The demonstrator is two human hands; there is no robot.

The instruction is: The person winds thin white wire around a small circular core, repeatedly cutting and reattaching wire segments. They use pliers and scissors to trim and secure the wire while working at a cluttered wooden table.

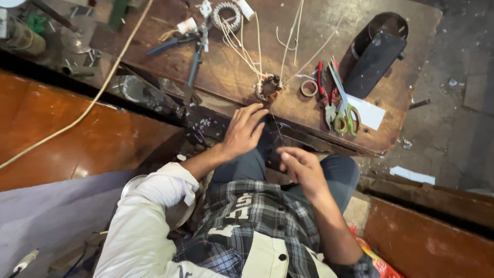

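Note:
My left hand hangs over my lap just below the near edge of the worn wooden table, fingers spread and curled, with nothing clearly in it. My right hand rests lower over my jeans, fingers loosely bent; thin wire strands seem to run between the two hands. On the table just above my left hand sits a small wound motor coil with several pale wire leads fanning away from it.
Scissors with green and yellow handles and red-handled pliers lie to the right of the coil, beside a tape ring and white paper. A black cylinder stands behind. Blue-handled pliers lie left. A pale cord crosses the brown panel.

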